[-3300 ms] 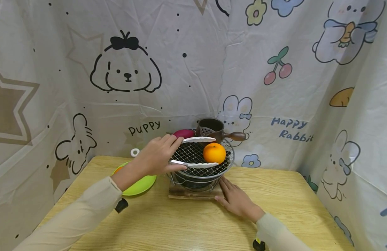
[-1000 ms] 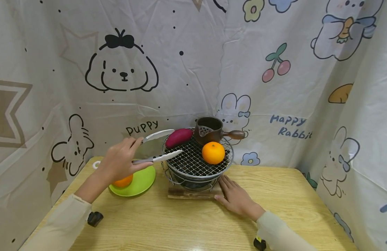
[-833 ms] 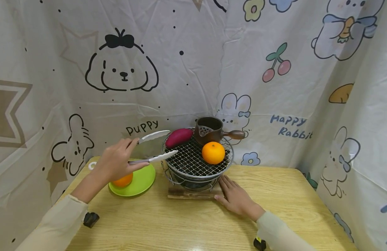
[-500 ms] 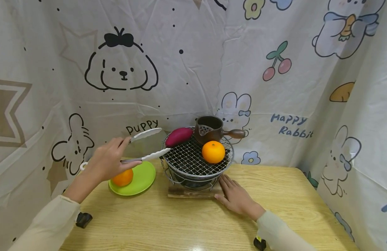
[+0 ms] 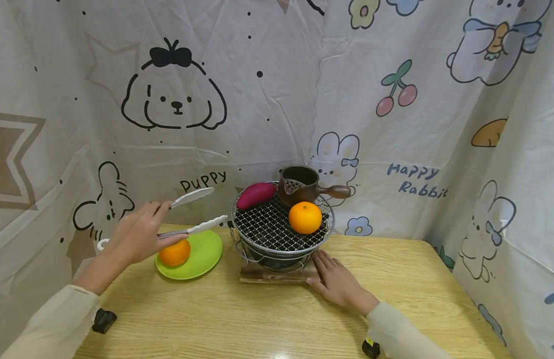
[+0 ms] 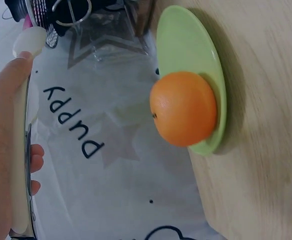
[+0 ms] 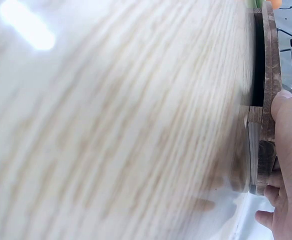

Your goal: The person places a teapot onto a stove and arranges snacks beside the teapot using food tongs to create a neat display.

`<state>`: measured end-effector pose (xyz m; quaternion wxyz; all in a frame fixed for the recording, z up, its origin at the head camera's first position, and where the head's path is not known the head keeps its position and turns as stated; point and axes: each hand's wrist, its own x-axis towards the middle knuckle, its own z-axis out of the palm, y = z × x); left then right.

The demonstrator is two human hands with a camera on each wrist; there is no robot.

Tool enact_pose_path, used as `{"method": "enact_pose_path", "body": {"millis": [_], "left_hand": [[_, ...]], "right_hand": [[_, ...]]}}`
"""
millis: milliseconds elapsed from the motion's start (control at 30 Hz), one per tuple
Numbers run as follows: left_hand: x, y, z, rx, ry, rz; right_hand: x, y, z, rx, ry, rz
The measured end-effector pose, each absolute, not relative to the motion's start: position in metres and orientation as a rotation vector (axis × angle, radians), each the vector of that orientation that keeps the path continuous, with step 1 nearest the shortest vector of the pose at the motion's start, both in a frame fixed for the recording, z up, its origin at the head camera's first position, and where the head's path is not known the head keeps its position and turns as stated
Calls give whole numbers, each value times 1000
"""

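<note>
Left hand grips open tongs, tips pointing right, directly above the orange on the green plate. Right hand lies flat, fingers straight, probably touching the grill's wooden base.

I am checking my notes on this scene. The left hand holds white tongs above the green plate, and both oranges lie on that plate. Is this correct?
Not quite. The left hand does hold the white tongs above the green plate, but only one orange lies on that plate. The other orange sits on the wire grill, as the head view shows.
</note>
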<state>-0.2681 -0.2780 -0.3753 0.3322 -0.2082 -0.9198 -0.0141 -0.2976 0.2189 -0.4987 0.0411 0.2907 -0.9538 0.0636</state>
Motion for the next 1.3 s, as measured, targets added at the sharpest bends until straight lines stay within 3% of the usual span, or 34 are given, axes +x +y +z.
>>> {"method": "enact_pose_path", "body": {"millis": [1300], "left_hand": [[-257,-320,-388,-456,-2752,169]], "right_hand": [[-298,218,-497,914,-2890,193]]}}
